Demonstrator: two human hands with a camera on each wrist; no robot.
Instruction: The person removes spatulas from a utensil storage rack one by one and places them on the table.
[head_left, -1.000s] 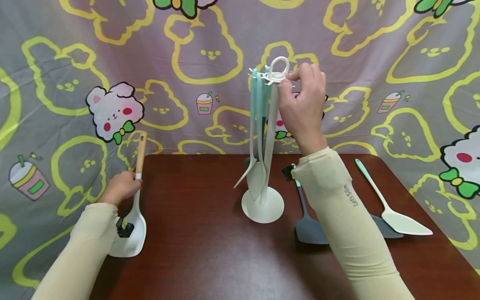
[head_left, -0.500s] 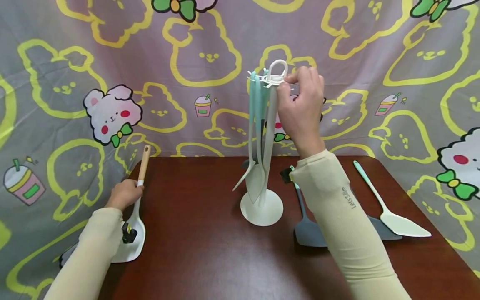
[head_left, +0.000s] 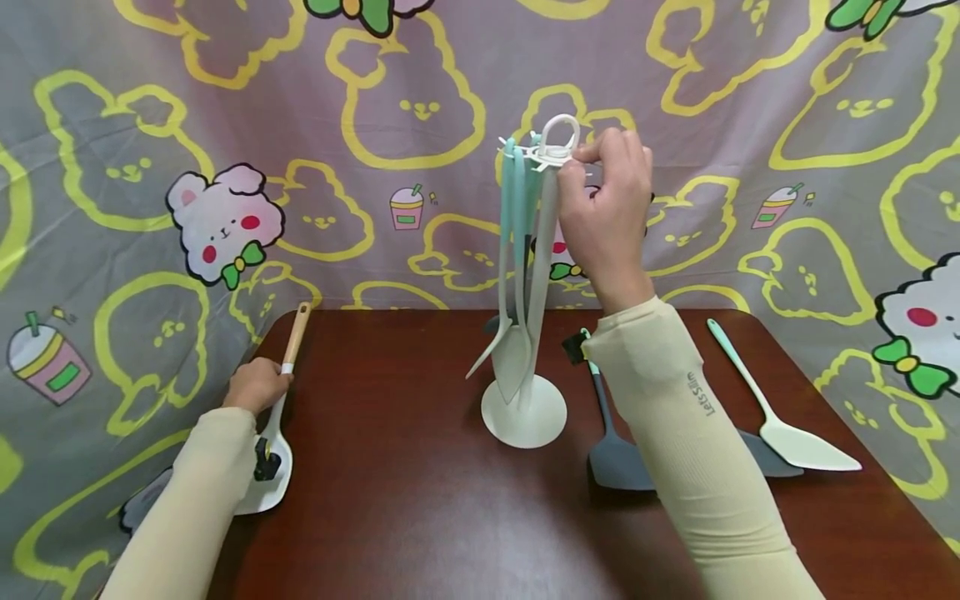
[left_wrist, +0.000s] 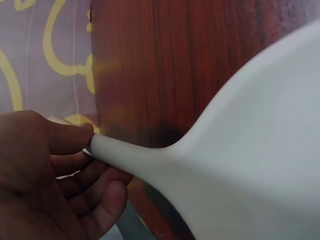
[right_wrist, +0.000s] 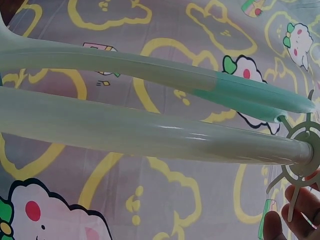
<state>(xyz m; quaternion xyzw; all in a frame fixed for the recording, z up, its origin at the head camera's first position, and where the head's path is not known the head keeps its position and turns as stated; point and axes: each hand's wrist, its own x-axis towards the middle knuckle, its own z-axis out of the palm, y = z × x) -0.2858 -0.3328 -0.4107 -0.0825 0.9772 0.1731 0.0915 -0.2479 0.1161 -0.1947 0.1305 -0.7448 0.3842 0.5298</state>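
Note:
My left hand [head_left: 258,385] pinches a white spatula [head_left: 279,454] just below its wooden handle, at the table's left side. Its broad white head fills the right of the left wrist view, with the left hand's fingers [left_wrist: 70,137] on the neck. Farther right, a white utensil stand [head_left: 545,250] rises from a round base. My right hand [head_left: 611,208] pinches the edge of its hook ring, thumb and fingertips at one of the prongs [right_wrist: 292,205]. Mint-handled utensils [head_left: 512,354] hang from hooks on the stand's left side.
On the right of the brown table [head_left: 390,467] lie a grey spatula [head_left: 618,462], partly behind the right forearm, and a pale turner [head_left: 810,446] with a mint handle. Another grey utensil [head_left: 772,458] lies beneath that turner. A patterned curtain [head_left: 300,100] hangs behind the table.
My left hand has shifted slightly right, and the spatula's handle end has come lower and farther right. The right hand keeps its grip on the stand's ring.

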